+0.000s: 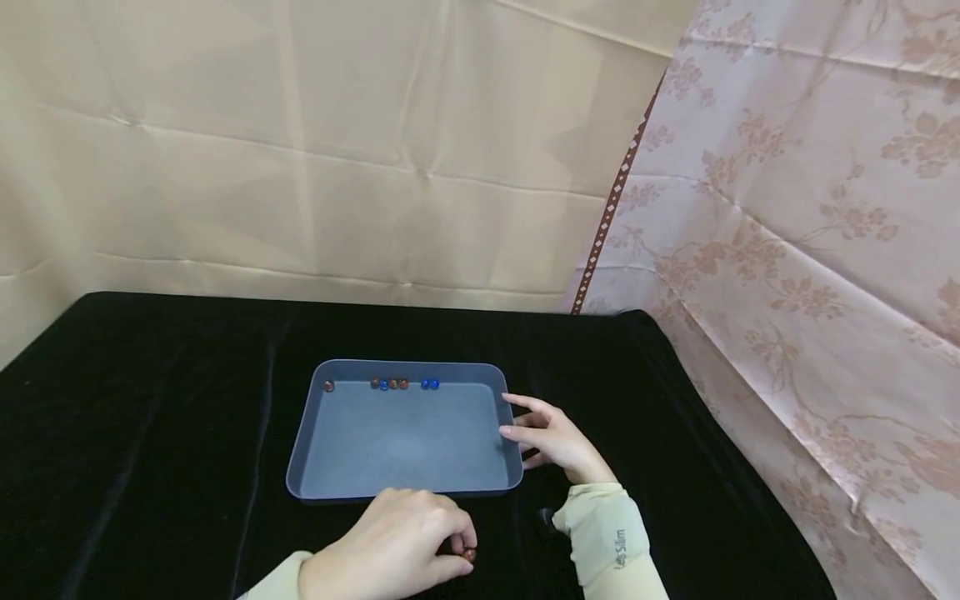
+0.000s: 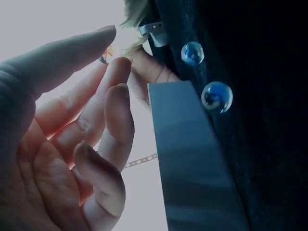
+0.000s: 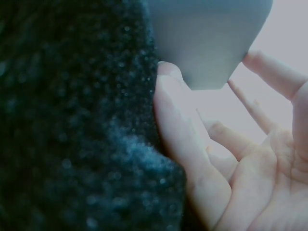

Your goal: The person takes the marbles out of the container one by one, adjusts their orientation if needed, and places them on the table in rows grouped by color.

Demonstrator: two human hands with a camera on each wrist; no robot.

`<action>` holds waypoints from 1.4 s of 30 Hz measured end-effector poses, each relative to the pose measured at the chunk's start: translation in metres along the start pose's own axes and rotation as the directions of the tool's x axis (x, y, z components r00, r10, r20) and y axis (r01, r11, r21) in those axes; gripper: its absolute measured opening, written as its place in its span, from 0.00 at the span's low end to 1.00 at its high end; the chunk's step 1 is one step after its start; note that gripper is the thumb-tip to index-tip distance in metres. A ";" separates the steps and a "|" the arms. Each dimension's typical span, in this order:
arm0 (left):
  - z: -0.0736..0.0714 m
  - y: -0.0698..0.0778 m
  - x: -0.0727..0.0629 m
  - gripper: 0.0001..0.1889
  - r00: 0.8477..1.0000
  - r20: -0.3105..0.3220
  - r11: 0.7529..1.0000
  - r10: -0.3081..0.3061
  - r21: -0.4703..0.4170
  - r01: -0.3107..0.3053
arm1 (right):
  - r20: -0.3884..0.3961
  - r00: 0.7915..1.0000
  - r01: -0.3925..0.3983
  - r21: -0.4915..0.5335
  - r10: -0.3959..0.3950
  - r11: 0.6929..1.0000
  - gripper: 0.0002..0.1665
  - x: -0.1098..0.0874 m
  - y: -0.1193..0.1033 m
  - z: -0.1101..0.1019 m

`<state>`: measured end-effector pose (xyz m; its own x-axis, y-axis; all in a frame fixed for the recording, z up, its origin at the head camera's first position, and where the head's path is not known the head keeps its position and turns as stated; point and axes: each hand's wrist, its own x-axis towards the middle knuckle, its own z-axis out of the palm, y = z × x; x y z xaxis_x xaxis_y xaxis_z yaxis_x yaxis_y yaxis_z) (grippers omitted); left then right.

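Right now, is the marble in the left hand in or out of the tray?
Out: the head view shows the left hand pinching the marble outside the tray, beyond its near rim.

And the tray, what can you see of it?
The tray is shallow, rectangular and blue-grey, with rounded corners, raised walls and a smooth matte look, perhaps plastic. It sits open side up on black cloth; whether quite level, I can't tell. Seven marbles lie along its far wall. The right hand touches its right end.
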<state>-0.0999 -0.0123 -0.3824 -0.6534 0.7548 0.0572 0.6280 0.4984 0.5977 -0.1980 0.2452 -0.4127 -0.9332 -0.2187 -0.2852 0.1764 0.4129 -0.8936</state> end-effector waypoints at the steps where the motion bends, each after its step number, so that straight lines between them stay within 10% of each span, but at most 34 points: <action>1: 0.001 0.000 0.000 0.02 1.000 0.008 1.000 -0.003 -0.002 0.003 | 0.000 1.000 0.000 0.001 0.000 1.000 0.36 0.000 0.000 0.000; 42: 0.023 -0.008 0.003 0.04 0.995 0.091 0.987 0.028 0.155 -0.042 | -0.025 1.000 0.001 -0.009 -0.001 1.000 0.36 -0.001 -0.002 0.002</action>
<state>-0.0967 -0.0041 -0.4055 -0.5946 0.8040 0.0012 0.7128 0.5265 0.4633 -0.1964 0.2425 -0.4116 -0.9407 -0.1972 -0.2759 0.1729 0.4209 -0.8905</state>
